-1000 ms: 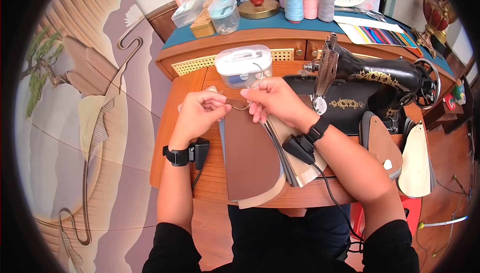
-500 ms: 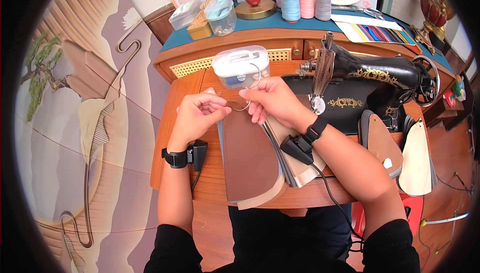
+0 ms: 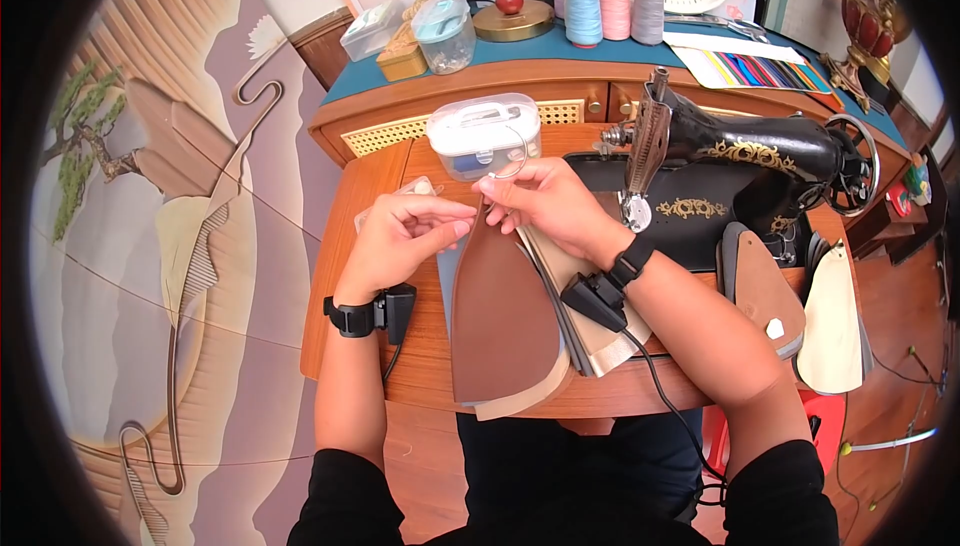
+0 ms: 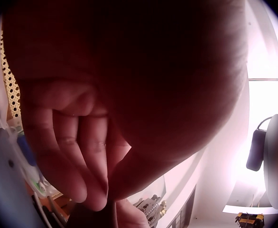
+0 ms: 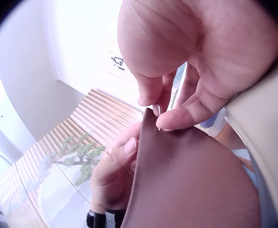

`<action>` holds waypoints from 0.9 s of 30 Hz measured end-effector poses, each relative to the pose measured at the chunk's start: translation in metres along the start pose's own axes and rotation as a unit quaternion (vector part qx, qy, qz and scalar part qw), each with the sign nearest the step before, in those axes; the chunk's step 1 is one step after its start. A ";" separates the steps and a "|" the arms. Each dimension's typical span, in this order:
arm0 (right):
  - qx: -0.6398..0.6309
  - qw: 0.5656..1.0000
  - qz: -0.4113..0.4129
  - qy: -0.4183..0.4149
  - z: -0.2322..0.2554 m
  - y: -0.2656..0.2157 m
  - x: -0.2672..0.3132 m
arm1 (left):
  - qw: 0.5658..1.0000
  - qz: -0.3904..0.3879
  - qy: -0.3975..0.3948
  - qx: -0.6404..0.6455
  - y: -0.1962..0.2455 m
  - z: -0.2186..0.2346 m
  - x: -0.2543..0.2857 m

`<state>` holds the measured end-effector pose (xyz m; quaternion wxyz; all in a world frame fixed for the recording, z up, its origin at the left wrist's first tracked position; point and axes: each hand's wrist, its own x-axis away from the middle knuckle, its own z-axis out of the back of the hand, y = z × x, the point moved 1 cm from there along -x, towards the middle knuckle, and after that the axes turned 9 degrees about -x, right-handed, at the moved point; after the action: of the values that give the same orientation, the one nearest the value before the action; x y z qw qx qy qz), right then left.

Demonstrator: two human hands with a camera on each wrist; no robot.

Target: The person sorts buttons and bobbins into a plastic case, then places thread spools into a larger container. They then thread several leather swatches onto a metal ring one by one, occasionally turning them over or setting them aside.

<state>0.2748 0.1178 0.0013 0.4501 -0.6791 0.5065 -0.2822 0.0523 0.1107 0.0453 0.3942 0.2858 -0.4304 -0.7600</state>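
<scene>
A brown leather-like piece point(image 3: 505, 306) with a narrow top lies over other sheets, its top corner raised between the two hands. My left hand point(image 3: 395, 241) pinches the left edge near that corner; in the left wrist view, its fingertips and thumb meet at the brown material point(image 4: 94, 216). Over the corner, my right hand point(image 3: 555, 206) pinches a thin metal ring point(image 3: 525, 153), whose arc rises past the fingers. The right wrist view shows a short metal length point(image 5: 159, 114) between thumb and fingers at the tip of the brown piece point(image 5: 191, 175).
A lidded clear box point(image 3: 485, 136) stands just beyond the hands. At right is a black sewing machine point(image 3: 760, 146). Tan sheets point(image 3: 600, 336) fan out under my right wrist; more stacked pieces point(image 3: 765, 296) hang over the front edge. Thread spools point(image 3: 615, 11) stand on the back shelf.
The brown piece's top corner has come up and to the right, to the right fingers. My left fingertips have moved right with it. The ring now shows mostly above the right hand.
</scene>
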 end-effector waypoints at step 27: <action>-0.034 0.999 -0.022 -0.006 0.002 0.003 0.001 | 0.990 0.137 0.036 0.023 -0.021 0.016 -0.001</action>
<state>0.2752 0.1172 -0.0023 0.4238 -0.7065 0.4982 -0.2704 0.0332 0.1251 0.0347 0.5034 0.2599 -0.4682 -0.6782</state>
